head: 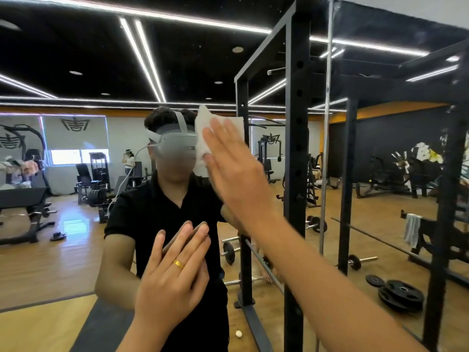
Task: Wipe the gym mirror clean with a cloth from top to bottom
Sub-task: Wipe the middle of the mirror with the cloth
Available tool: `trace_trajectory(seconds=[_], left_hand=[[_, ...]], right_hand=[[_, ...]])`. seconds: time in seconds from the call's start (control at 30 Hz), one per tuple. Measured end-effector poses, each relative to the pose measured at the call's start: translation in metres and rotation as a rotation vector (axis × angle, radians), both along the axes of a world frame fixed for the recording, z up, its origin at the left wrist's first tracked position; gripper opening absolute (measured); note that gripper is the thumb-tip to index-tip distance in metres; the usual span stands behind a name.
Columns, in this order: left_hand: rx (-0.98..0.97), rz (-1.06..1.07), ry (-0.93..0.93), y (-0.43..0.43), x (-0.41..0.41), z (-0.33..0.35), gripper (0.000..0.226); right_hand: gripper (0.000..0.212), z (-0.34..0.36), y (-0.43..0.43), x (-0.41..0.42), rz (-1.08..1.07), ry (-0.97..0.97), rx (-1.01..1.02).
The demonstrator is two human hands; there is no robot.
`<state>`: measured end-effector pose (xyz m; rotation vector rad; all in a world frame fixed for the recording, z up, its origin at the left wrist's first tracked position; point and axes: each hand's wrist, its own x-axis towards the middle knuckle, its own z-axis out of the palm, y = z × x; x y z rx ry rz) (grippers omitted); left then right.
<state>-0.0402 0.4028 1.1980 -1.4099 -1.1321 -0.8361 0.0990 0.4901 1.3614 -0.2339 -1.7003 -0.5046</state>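
White crumpled cloth [203, 133] sits at about head height on the large wall mirror [76, 250], pinned only by the right hand [228, 163], whose fingers lie straight and close together over it, so slack pressure on a downward stroke would likely let it bunch or drop. Lower down, the left hand [172, 280], fingers straight and slightly apart with a gold ring [179, 264], seems to rest bare on the glass and may leave prints. Just right of the wiping arm, a black perforated steel rack upright [295, 148] could block wide sideways sweeps.
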Motion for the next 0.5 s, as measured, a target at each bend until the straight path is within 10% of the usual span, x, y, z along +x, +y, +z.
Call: trace_trajectory(seconds=[0.27,0.5], left_hand=[[0.002,0.037,0.028,0.000,0.000,0.000,0.042],[0.006,0.029,0.021,-0.002,0.002,0.001,0.044]], right_hand=[[0.049,-0.015,0.037,0.075,0.028,0.536,-0.479],[0.045,-0.059,0.025,0.058,-0.035,-0.070,0.016]])
